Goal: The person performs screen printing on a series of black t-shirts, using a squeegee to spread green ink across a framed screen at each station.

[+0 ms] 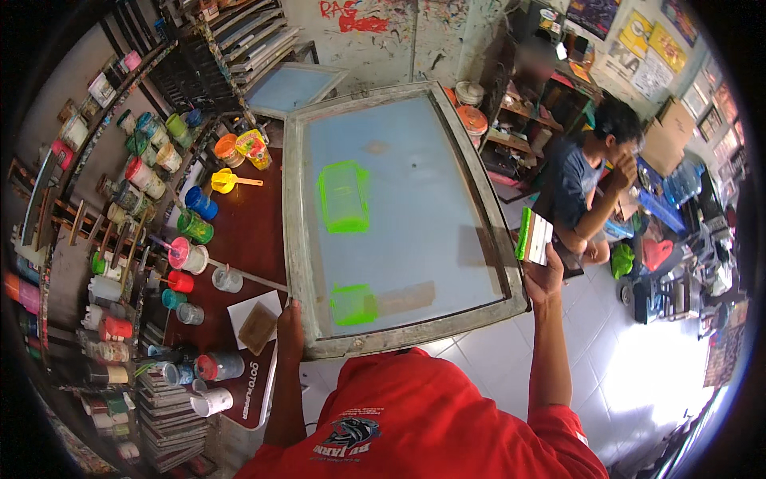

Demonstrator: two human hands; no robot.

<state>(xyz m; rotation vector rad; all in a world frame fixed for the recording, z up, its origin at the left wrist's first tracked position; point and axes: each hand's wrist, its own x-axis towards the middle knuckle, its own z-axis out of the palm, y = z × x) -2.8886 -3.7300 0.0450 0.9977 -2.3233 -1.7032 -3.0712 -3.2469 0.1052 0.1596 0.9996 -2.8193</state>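
Note:
A large screen printing frame [319, 349] with a pale blue mesh is held up in front of me, tilted. Bright green ink marks two patches on its mesh, one near the left middle and one near the lower left. My left hand [290, 329] grips the frame's lower left edge, its fingers partly hidden behind the wood. In my right hand [544, 276], beside the frame's lower right corner, is a squeegee [536, 237] with green ink along its blade. That hand is close against the frame; whether it also bears the frame's weight I cannot tell.
Left of the frame, a dark red table [247, 207] holds several ink pots and a yellow scoop [225, 180]. Shelves of paint containers line the left wall. Another screen [291, 86] lies behind. At the right a person [578, 176] sits near a cluttered shelf [523, 112].

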